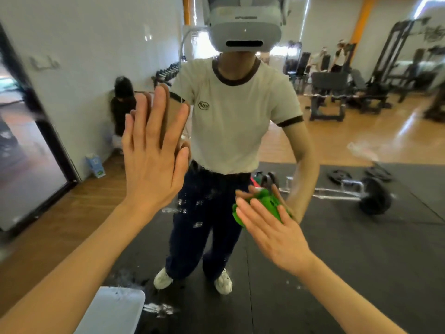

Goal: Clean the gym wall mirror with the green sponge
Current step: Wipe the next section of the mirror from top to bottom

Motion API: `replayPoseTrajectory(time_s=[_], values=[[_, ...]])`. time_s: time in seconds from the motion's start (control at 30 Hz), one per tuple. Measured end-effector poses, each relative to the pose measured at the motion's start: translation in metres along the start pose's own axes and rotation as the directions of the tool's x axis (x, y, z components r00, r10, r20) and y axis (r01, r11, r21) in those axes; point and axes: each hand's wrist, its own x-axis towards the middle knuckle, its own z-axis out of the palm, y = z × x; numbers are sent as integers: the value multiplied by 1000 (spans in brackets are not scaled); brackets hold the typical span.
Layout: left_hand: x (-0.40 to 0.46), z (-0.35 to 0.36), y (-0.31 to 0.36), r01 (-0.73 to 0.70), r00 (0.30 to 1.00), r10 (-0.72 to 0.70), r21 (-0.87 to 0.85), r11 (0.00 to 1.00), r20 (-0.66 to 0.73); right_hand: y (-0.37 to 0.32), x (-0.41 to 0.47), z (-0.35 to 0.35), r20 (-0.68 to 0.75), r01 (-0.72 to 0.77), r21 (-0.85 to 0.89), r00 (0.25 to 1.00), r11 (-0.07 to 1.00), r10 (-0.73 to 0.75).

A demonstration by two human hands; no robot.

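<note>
Wiping low on the wall mirror (361,145): right hand (277,232) presses the green sponge (265,203) flat against the glass, fingers spread over it, not curled. Left hand (154,150) is released, palm braced flat on the mirror. Suggest overlapping strokes toward the white smears (192,208) just left of the sponge, even pressure. Shirt logo (203,106) in the reflection is unreadable; headset (244,30) lettering blurred.

We see barbell (361,191) lying on black floor mat (349,249), weight plates (339,175) near it. Blue-white carton (95,165) stands by white wall (84,56). Weight machines (397,68) on wooden floor (48,225) at far right.
</note>
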Motion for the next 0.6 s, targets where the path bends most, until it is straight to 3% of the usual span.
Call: replayPoseTrajectory(time_s=[0.07,0.17,0.23,0.3,0.37,0.47,0.53,0.6], values=[[0,1,0,-6,1000,6,6,1000,-7,26,49,-15,-137,-123,67,982,990,131],[-1,0,-1,1,1000,-1,6,1000,8,61,133,-36,-337,-433,259,797,863,501],[-1,0,-1,6,1000,-6,11,1000,19,56,152,-37,-359,-515,302,718,802,596],[-2,-1,-2,-2,1000,2,9,1000,27,23,125,-25,-283,-450,213,821,867,496],[-2,-1,-3,-16,999,16,-2,1000,31,-18,65,-5,-135,-217,103,964,971,230],[-1,0,-5,-40,998,39,15,999,46,-39,8,8,28,6,9,1000,1000,-6],[-2,2,-5,-48,998,47,28,998,44,-25,31,1,-20,6,-6,1000,1000,-6],[-3,1,-4,-38,998,37,28,999,50,0,92,-13,-185,-174,91,964,981,188]])
